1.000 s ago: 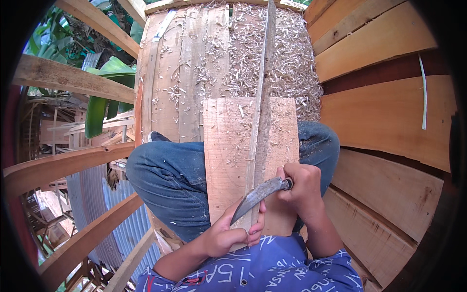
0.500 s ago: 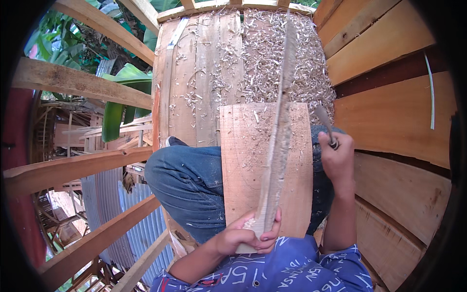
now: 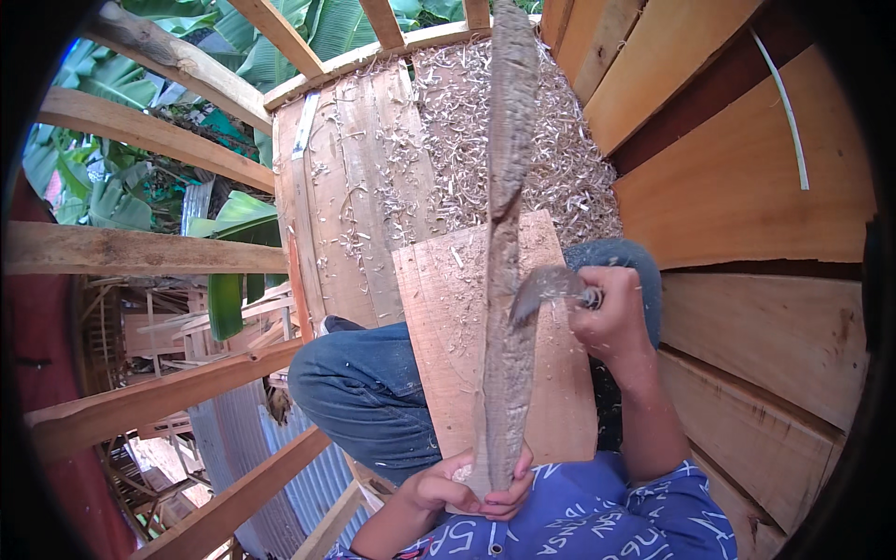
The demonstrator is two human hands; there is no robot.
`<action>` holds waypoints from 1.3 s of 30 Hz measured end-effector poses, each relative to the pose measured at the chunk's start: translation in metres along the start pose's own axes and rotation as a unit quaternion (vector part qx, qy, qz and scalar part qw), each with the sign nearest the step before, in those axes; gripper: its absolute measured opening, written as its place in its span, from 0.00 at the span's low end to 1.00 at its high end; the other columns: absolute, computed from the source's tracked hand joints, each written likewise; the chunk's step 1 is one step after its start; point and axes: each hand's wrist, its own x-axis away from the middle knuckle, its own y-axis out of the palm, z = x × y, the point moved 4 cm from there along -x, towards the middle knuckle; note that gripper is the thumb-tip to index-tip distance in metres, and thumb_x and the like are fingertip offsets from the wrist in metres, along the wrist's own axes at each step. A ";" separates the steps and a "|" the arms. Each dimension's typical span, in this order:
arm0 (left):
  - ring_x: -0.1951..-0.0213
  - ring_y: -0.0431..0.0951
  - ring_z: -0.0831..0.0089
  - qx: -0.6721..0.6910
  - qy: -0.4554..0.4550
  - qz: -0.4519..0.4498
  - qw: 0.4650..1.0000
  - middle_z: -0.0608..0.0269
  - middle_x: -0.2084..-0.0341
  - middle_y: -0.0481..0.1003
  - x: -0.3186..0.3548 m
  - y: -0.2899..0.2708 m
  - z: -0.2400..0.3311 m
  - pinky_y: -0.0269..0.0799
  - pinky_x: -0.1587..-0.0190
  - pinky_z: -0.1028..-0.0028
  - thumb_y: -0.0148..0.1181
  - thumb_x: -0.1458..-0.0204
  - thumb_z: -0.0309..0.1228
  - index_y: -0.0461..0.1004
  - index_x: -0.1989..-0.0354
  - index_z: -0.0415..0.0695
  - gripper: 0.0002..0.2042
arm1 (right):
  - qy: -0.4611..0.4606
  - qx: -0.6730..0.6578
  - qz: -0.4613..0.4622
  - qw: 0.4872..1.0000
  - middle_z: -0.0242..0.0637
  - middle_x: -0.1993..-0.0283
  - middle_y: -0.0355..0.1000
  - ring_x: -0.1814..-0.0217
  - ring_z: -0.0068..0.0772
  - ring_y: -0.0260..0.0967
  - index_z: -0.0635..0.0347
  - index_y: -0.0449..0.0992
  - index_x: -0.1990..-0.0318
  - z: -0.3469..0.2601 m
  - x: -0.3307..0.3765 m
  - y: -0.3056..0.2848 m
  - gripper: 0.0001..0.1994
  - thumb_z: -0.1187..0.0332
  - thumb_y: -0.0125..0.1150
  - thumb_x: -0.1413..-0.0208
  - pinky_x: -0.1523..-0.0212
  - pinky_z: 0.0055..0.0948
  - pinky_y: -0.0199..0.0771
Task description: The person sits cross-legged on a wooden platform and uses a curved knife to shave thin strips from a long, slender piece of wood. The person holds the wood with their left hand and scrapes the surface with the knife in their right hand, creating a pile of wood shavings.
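My left hand (image 3: 474, 487) is closed around the lower end of a long wooden piece (image 3: 505, 373) near my shirt. The piece stands out away from me, rough and chipped along the side facing up. In my right fist (image 3: 616, 317) is a chopping tool with a broad, curved metal blade (image 3: 546, 287); its handle is mostly hidden by the fingers. The blade's tip reaches the right side of the wooden piece, but I cannot tell whether it touches. Below both lies a flat board (image 3: 439, 317) across my lap, sprinkled with small chips.
Wood shavings (image 3: 560, 177) cover much of the plank floor (image 3: 364, 187) ahead. Plank walling (image 3: 747, 177) rises close on the right, with a pale strip (image 3: 786, 107) on it. Open wooden rails (image 3: 140, 247) line the left, with banana leaves and corrugated sheets beyond.
My right hand has brought the blade leftward, from beside the board to the wooden piece. The lap board now appears tilted and the whole view has shifted. My left hand keeps its grip.
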 end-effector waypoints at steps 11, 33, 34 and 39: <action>0.75 0.60 0.77 -0.106 0.039 0.072 0.991 0.64 0.74 0.59 0.006 -0.007 0.025 0.56 0.71 0.76 0.51 0.69 0.20 0.56 0.50 0.38 0.29 | 0.100 -0.050 -0.096 0.989 0.46 0.88 0.62 0.85 0.44 0.66 0.66 0.71 0.80 -0.011 0.035 -0.005 0.23 0.52 0.62 0.47 0.81 0.35 0.63; 0.71 0.61 0.80 -0.369 0.058 0.197 0.907 0.66 0.72 0.60 0.011 0.013 0.028 0.60 0.68 0.80 0.45 0.59 0.17 0.55 0.47 0.40 0.25 | -0.049 0.031 0.034 0.998 0.39 0.90 0.59 0.88 0.43 0.61 0.61 0.62 0.87 -0.009 0.002 -0.019 0.35 0.34 0.59 0.55 0.85 0.35 0.60; 0.71 0.61 0.80 -0.376 0.042 0.176 0.909 0.66 0.72 0.59 0.013 0.011 0.020 0.60 0.68 0.80 0.45 0.58 0.18 0.55 0.47 0.41 0.25 | -0.014 0.062 0.054 0.997 0.40 0.90 0.58 0.88 0.44 0.61 0.62 0.62 0.87 0.006 -0.008 -0.030 0.35 0.34 0.58 0.55 0.84 0.36 0.60; 0.71 0.61 0.80 -0.333 0.059 0.192 0.921 0.66 0.71 0.59 0.021 -0.003 0.012 0.60 0.66 0.80 0.45 0.58 0.18 0.55 0.46 0.40 0.26 | 0.010 0.011 -0.010 1.000 0.42 0.89 0.60 0.87 0.46 0.63 0.62 0.65 0.87 0.002 0.007 -0.029 0.34 0.35 0.59 0.54 0.84 0.38 0.61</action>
